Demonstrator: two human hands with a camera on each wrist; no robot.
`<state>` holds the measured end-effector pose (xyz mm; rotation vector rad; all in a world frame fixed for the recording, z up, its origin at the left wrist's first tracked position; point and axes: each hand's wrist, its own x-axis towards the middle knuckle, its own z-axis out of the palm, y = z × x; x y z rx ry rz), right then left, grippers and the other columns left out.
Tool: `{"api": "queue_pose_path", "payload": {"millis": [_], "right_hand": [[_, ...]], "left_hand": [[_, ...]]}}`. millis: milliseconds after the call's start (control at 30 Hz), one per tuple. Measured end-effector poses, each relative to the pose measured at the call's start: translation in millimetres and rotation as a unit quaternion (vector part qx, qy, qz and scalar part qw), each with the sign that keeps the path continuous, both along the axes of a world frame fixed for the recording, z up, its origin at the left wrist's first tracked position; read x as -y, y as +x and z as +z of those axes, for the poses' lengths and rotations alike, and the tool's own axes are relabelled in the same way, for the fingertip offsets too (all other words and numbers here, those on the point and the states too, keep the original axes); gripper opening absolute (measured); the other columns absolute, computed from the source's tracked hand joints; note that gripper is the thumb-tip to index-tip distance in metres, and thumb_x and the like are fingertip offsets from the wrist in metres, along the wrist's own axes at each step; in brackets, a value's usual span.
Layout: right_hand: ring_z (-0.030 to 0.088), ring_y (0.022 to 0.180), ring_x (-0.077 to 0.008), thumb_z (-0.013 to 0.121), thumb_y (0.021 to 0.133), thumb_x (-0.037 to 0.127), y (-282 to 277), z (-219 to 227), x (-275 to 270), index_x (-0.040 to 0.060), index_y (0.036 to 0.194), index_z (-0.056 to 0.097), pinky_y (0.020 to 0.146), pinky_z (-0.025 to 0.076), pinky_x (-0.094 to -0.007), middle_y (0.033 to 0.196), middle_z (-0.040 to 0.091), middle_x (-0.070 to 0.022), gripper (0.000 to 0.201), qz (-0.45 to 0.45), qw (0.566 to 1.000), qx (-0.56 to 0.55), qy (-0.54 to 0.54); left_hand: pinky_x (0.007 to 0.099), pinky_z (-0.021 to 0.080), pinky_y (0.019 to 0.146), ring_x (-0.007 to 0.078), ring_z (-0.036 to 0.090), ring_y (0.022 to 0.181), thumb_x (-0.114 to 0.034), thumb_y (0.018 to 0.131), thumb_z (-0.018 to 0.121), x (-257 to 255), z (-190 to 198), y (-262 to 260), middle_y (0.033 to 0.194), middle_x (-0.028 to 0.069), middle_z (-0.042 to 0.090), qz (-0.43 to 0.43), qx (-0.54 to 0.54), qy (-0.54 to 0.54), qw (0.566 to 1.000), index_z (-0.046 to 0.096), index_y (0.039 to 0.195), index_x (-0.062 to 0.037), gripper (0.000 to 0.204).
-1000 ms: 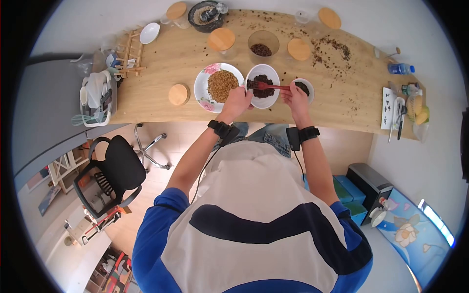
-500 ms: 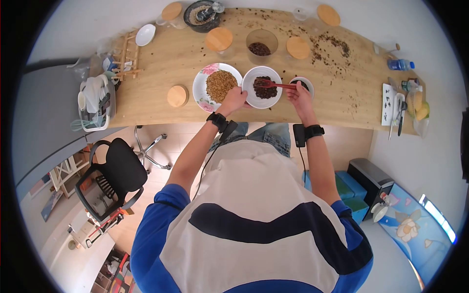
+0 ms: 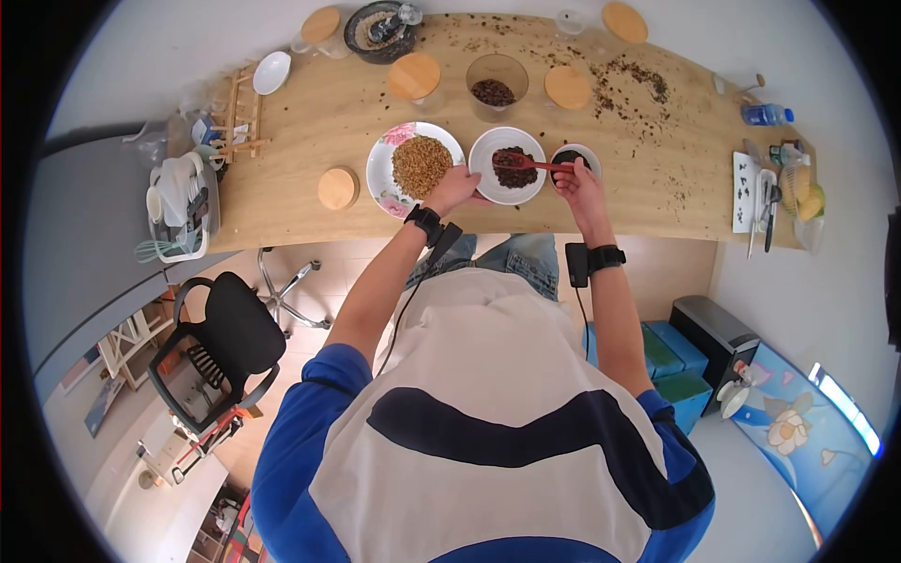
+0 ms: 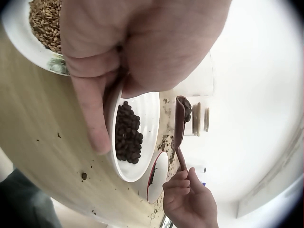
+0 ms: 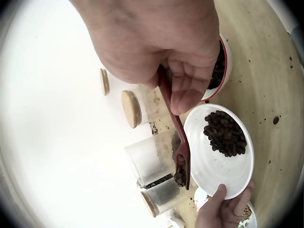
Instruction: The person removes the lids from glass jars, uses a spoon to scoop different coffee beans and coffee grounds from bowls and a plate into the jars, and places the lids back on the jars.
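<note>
My left hand (image 3: 454, 190) grips the near left rim of a white bowl (image 3: 485, 181), thumb over the edge and fingers on the outside. Dark brown beans (image 4: 128, 135) lie heaped in this bowl. My right hand (image 3: 584, 192) holds a red-brown spoon (image 3: 544, 166) by its handle. Several beans (image 4: 187, 110) sit in the spoon's head, which is raised above the white bowl in the left wrist view. Just beyond my right fingers stands a smaller red-rimmed bowl (image 4: 160, 183) with dark contents.
A floral plate (image 3: 379, 175) heaped with brown grain adjoins the bowl on the left. Behind are a clear container (image 3: 495, 70) with beans and wooden-lidded jars (image 3: 414, 77). A stone mortar (image 3: 380, 42) stands at the back. Dark bits (image 3: 631, 89) are scattered across the back right.
My right hand and the spoon have shifted right, closer over the smaller bowl. The white bowl has moved slightly right of the plate and looks less tilted, my left hand still on its rim.
</note>
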<state>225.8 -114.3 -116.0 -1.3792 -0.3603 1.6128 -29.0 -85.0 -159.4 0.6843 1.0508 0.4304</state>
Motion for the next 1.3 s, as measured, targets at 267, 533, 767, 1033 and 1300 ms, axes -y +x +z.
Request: {"api": "queue_pose_path", "payload": {"millis": [267,533,767,1033,1300], "right_hand": [[0.058,0.064,-0.0113,0.049,0.092,0.035,-0.9,6.0,-2.1,0.0017,0.096,0.059,0.060,0.048,-0.0235,0.076,0.064,-0.0064,0.035,-0.005,1.000,0.015,0.002],[0.057,0.062,-0.0120,0.047,0.093,0.031,-7.8,33.0,-10.2,-0.0004,0.095,0.058,0.058,0.047,-0.0243,0.075,0.063,-0.0079,0.033,-0.024,0.998,0.033,0.048],[0.057,0.063,-0.0133,0.046,0.094,0.027,-22.7,73.0,-33.1,-0.0019,0.090,0.056,0.057,0.047,-0.0250,0.076,0.062,-0.0100,0.031,-0.059,0.995,0.022,0.082],[0.058,0.066,-0.0147,0.047,0.093,0.028,-37.2,84.7,-73.7,-0.0023,0.090,0.055,0.059,0.048,-0.0257,0.076,0.062,-0.0104,0.032,-0.085,0.990,0.031,0.108],[0.058,0.067,-0.0133,0.048,0.093,0.030,-42.3,56.9,-94.9,-0.0012,0.096,0.054,0.061,0.048,-0.0251,0.078,0.062,-0.0091,0.032,-0.114,0.984,0.050,0.131]], "left_hand": [[0.0319,0.056,0.059,0.0265,0.066,0.066,-0.024,0.092,0.044,-1.6,23.5,-0.3,0.082,0.0202,0.063,-0.088,-0.111,-0.015,0.990,0.051,0.095,0.0119,0.037],[0.0322,0.054,0.063,0.0262,0.062,0.063,-0.034,0.092,0.036,-27.7,30.2,-5.9,0.080,0.0172,0.061,0.052,-0.117,0.058,0.990,0.048,0.099,0.0101,0.047],[0.0413,0.037,0.100,0.0347,0.043,0.116,-0.020,0.092,0.023,-56.3,88.2,57.3,0.122,0.0241,0.044,0.465,0.398,-0.127,0.780,0.038,0.121,0.0105,0.045],[0.0406,0.042,0.094,0.0325,0.050,0.108,-0.023,0.090,0.022,-108.0,97.9,75.0,0.116,0.0216,0.051,0.494,0.388,-0.058,0.776,0.043,0.116,0.0089,0.047],[0.0353,0.045,0.092,0.0304,0.056,0.100,-0.026,0.090,0.027,-119.6,89.8,40.1,0.110,0.0248,0.054,0.548,0.144,0.107,0.817,0.045,0.108,0.0106,0.044]]}}
